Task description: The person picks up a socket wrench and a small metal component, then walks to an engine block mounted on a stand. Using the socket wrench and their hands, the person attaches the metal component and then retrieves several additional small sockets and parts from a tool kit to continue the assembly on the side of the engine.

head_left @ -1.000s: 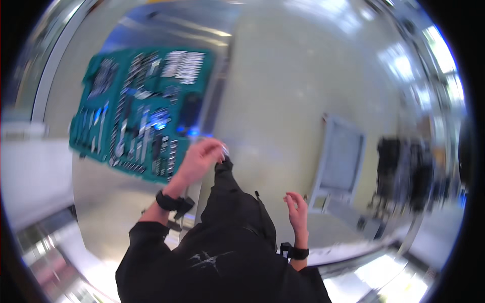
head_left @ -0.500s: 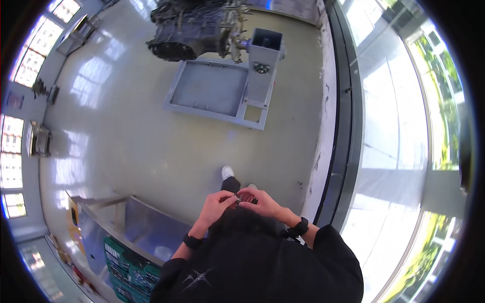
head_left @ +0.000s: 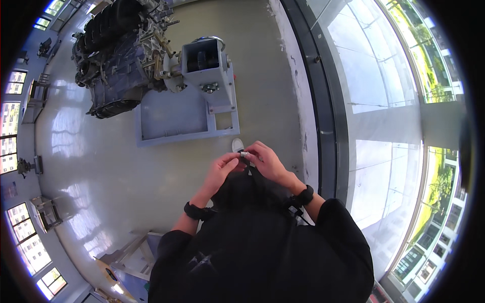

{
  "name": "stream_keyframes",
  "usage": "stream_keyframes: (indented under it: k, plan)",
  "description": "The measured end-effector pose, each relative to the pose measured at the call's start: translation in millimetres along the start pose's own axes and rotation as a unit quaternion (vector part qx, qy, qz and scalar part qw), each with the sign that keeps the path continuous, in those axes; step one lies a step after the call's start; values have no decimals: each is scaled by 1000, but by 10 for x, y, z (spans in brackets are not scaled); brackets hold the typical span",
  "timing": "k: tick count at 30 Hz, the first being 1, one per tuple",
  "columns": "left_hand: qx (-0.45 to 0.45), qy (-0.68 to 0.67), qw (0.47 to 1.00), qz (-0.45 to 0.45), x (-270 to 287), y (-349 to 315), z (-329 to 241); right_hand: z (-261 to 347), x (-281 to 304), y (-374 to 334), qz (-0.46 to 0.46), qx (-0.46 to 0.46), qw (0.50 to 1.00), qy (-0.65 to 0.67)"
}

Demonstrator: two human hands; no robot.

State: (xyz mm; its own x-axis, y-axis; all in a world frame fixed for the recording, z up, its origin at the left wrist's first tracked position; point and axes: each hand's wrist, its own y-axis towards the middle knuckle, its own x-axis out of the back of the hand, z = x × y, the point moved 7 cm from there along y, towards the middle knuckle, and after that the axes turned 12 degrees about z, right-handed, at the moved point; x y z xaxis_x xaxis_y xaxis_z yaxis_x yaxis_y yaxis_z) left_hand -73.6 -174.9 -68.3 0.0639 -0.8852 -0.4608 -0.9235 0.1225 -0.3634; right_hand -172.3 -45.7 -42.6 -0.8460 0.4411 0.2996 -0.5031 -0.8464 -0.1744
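Observation:
Both my hands are in front of my body, fingertips meeting at a small silver metal piece [head_left: 244, 154] with a dark part beside it. Its exact kind is too small to make out. The fingertips of my left hand [head_left: 222, 169] pinch it from the left. My right hand [head_left: 268, 161] closes thumb and fingers on its right side. Ahead stands an engine [head_left: 118, 60] mounted on a grey stand post [head_left: 220, 86]; neither hand touches it.
The stand's grey base frame [head_left: 172, 135] lies on the floor ahead. A glass wall with a dark sill [head_left: 331, 126] runs along my right. A metal cart [head_left: 134, 260] is at the lower left, and small benches [head_left: 46, 213] line the left wall.
I have stepped closer to the engine and its stand, with the view turned. My hands sit further forward, still together on the small metal piece, which now shows more clearly.

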Motion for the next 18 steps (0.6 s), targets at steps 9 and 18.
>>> stream_keyframes:
  k: [9, 18]
  plan:
    - [43, 101, 988, -112, 788, 657, -671, -1184, 948, 1520, -69, -58, 925, 370]
    - [106, 147, 926, -332, 1101, 984, -1277, -1823, 1255, 3126, -43, -60, 937, 341]
